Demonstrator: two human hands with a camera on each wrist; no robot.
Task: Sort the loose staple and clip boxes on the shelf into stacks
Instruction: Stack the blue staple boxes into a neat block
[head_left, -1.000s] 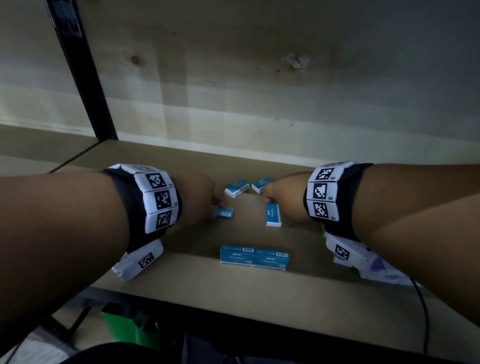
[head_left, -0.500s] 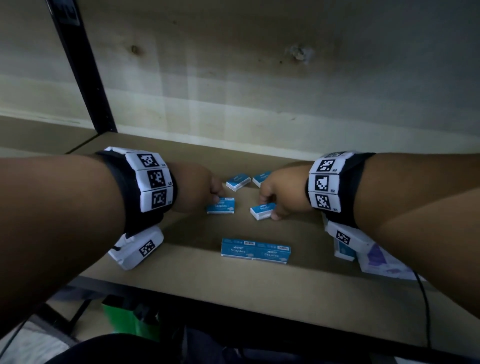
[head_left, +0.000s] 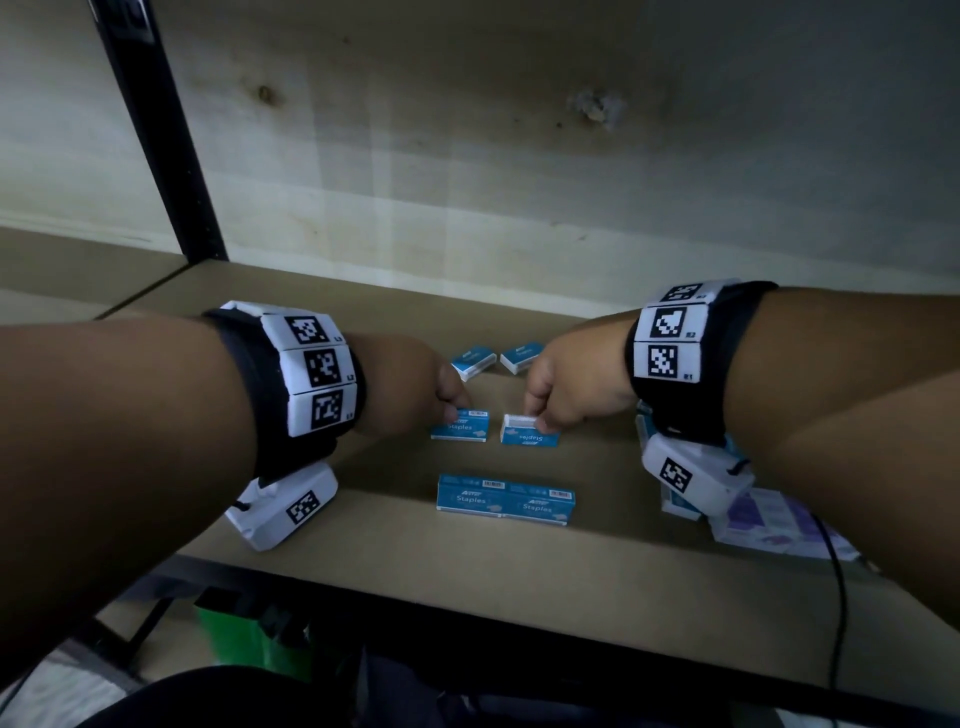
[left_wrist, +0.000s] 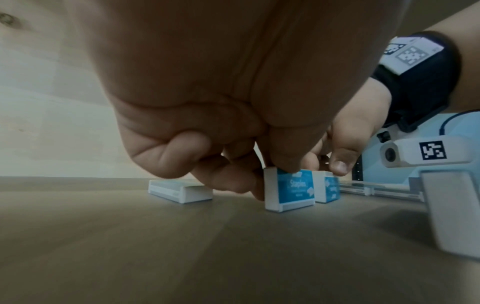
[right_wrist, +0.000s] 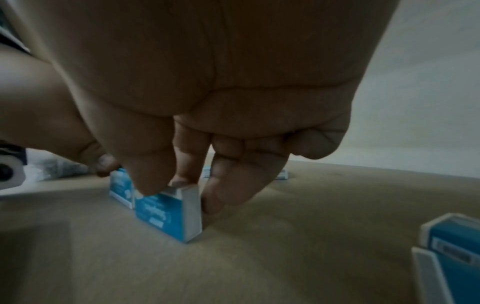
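Note:
My left hand (head_left: 451, 402) pinches a small blue staple box (head_left: 460, 425) (left_wrist: 291, 190) that stands on its long edge on the shelf (head_left: 415, 551). Right beside it my right hand (head_left: 540, 415) pinches a second blue staple box (head_left: 530, 434) (right_wrist: 168, 211), also on edge, thumb in front and fingers behind. The two boxes stand side by side with a narrow gap between them. In front of them lie two more staple boxes (head_left: 506, 500) end to end in a row. Two further loose boxes (head_left: 474, 361) (head_left: 519, 356) lie behind the hands.
A pale wooden wall (head_left: 467, 182) closes the back of the shelf, with a black upright post (head_left: 161, 135) at the left. Purple-and-white packs (head_left: 774, 519) and another blue box (right_wrist: 451, 251) lie at the right under my forearm. A green object (head_left: 244, 639) sits below the shelf edge.
Both hands have drawn their boxes toward me and closer together. The right box, earlier turned lengthwise, now stands parallel to the left one, behind the front row.

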